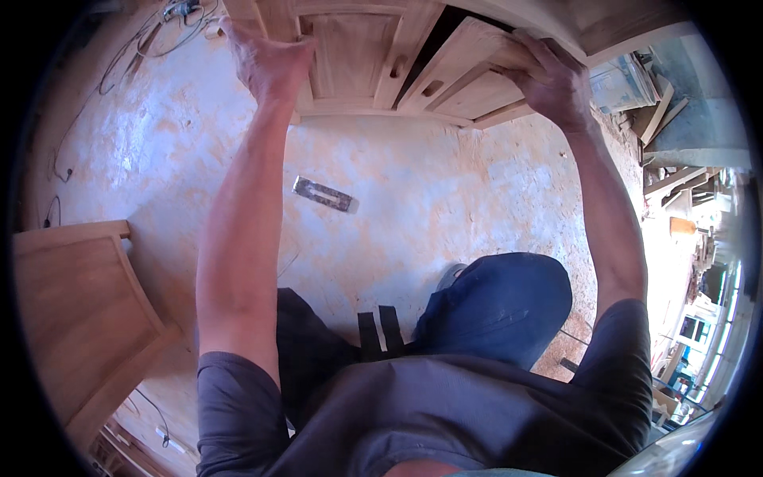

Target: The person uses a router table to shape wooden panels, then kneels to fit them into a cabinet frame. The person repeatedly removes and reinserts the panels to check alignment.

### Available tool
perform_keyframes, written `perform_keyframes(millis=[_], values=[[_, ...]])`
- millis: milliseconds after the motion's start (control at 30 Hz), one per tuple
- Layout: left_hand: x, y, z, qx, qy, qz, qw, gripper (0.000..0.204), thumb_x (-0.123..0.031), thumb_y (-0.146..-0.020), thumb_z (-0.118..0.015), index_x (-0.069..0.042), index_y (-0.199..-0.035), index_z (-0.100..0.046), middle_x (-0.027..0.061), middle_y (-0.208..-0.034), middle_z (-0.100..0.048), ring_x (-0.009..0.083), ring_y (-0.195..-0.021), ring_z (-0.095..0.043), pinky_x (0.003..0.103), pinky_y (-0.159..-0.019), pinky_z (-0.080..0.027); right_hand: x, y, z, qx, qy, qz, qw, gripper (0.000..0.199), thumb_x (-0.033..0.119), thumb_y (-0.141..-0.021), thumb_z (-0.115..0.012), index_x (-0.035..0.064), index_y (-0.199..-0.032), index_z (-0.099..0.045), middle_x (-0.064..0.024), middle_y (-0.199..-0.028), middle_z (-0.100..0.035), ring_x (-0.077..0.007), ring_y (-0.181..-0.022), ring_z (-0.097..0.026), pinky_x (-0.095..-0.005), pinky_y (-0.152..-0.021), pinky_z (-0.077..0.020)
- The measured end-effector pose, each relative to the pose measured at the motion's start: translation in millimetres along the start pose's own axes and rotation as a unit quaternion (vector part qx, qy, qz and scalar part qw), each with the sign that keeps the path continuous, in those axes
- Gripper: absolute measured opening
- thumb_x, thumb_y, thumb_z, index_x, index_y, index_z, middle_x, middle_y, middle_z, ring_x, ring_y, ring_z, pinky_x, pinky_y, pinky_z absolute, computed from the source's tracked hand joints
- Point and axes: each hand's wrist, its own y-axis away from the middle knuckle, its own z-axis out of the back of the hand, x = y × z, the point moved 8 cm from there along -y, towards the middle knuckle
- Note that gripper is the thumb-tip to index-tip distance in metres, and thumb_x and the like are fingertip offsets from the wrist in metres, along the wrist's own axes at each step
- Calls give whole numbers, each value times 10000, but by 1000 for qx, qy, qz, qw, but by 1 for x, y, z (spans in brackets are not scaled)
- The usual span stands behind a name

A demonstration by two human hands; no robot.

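Ahead of me stands a pale wooden cabinet (318, 110) with two panelled doors. The left door (350, 56) sits in its frame. The right door (469, 75) is tilted out of line with it, leaving a dark wedge-shaped gap between them. An oval cut-out shows near each door's inner edge. My right hand (556, 83) is closed round the right door's outer part, thumb on its face. At the cabinet's left front post (274, 20) my left hand (269, 63) is wrapped round the wood; some of its fingers are hidden.
A flat, slotted rectangular piece (324, 195) lies on the stained floor (381, 159) between my arms. Another wooden panelled piece (79, 310) stands at the left. Cables and a power tool (181, 9) are at the far left. Wood offcuts (664, 111) are piled at the right.
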Motion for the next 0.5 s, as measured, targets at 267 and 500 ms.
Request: perform_keyframes(millis=[267,500], values=[[1,0,-1,-1,1,6,1000,1238,-252,-615,-863,126,-1538,-129,313,-1510,-378,411,-1396,-428,407,-1162,-376,-6,-1,-22,-27,19,-32,999,600,299,-640,-919,167,-1190,-721,-54,-1053,-735,-275,-911,-724,-382,-762,-603],[-2,0,4,-13,-28,12,999,1251,-274,-640,-855,135,-1546,-96,334,-1538,-338,424,-1425,-397,412,-1182,-361,15,-7,-19,-20,24,-15,999,637,279,-616,-908,153,-1206,-703,-54,-1049,-716,-244,-916,-712,-365,-750,-602]])
